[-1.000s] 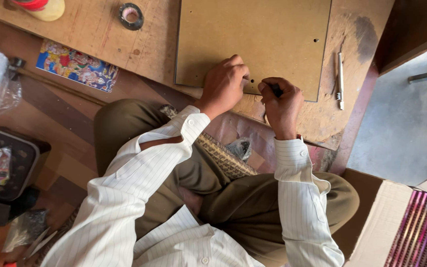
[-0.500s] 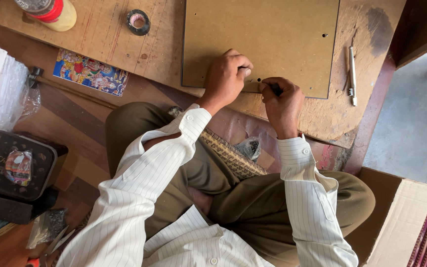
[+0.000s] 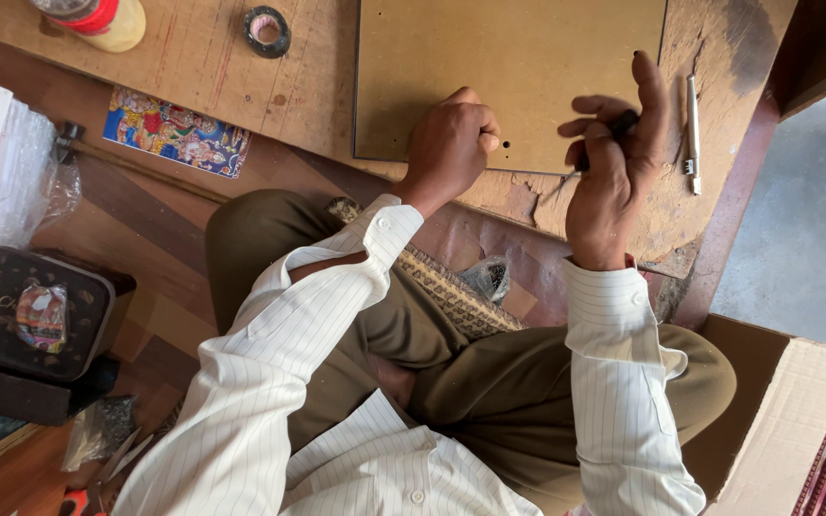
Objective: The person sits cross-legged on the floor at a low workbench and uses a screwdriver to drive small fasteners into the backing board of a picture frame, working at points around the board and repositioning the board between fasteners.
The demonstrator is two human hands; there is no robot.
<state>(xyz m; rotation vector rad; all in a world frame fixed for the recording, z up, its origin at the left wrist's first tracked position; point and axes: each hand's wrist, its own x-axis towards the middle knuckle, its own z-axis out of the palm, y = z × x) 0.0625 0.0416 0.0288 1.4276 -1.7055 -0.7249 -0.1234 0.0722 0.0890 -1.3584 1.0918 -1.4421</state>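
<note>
- A colourful picture card (image 3: 177, 133) lay on the desk (image 3: 203, 67), well left of the brown board (image 3: 509, 76).
- A tape roll (image 3: 267, 31) sat just left of the board.
- The left hand (image 3: 451, 148) was fisted, pressing the board's near edge.
- The right hand (image 3: 614, 158) gripped a thin dark tool (image 3: 597, 153) above the board's right corner.
- A metal pen knife (image 3: 692, 134) lay right of the board.

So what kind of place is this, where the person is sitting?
Probably a small craft or framing workshop. The person sits at a low, worn wooden worktable with a brown backing board on it, a roll of tape nearby, and a thin dark tool in the right hand.
</note>
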